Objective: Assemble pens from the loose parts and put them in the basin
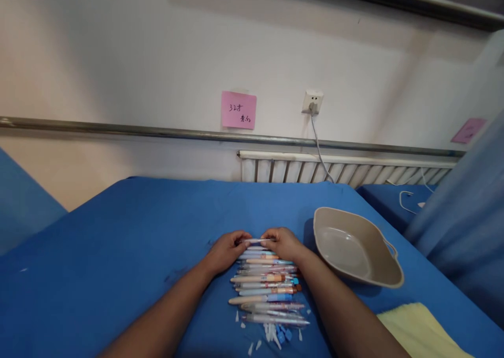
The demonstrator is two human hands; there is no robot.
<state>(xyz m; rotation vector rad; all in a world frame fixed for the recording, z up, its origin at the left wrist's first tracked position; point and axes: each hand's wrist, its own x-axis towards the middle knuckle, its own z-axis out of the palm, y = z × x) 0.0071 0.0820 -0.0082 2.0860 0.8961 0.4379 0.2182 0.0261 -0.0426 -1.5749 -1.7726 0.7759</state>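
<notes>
A column of several pens [262, 284] lies side by side on the blue-covered table [129, 242], in pale, orange, blue and clear colours. At the far end of that column, my left hand [229, 250] pinches the left end of a thin pale pen [255, 241]. The other end of the same pen is between the fingers of my right hand [286, 243]. Both hands are closed, and my right wrist partly covers the right ends of some pens. Small white and blue plastic pieces [275, 334] are scattered by the near end of the column.
To the right stands a beige plastic basin [356, 242] with a handle, and a yellow cloth [421, 332] lies nearer. Behind the table are a white radiator [291, 169], a metal rail [157, 131] and a plugged-in cable [318, 143]. A blue curtain [468, 206] hangs at right.
</notes>
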